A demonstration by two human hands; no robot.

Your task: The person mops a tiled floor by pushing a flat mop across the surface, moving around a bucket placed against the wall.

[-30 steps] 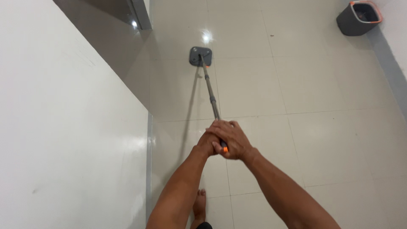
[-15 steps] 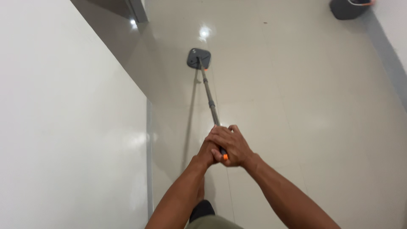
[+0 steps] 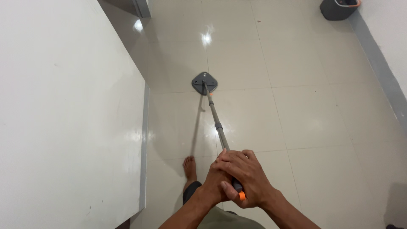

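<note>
Looking down from head height at a pale tiled floor (image 3: 322, 127). Gripping the top of a mop pole (image 3: 216, 123) with both hands, low in the middle of the view. Right hand (image 3: 248, 178) lying on top, fingers (image 3: 232, 166) clamped around the pole, thumb pointing down beside the orange end cap (image 3: 241, 196). Left hand (image 3: 216, 184) tucked under and just left of it, fingers wrapped on the same pole, mostly hidden by the right hand.

Pole running up and slightly left, away from the hands, to a grey mop head (image 3: 204, 83) lying flat on the floor, roughly diamond shaped as seen from here, with a small orange part at the joint. Thin shadow of the pole falling on the tiles just left of it.

White wall (image 3: 68, 114) filling the whole left side, its edge close beside the pole and the mop head, hemming the mop in on that side. Bare foot (image 3: 189, 166) standing on the tiles between the wall and the hands. Dark grey bucket (image 3: 337, 8) with an orange rim sitting at the top right, well apart from the mop head, against a second wall (image 3: 388, 38) with a grey skirting strip along its base. Bright light reflections glinting on the floor beyond the mop head.
</note>
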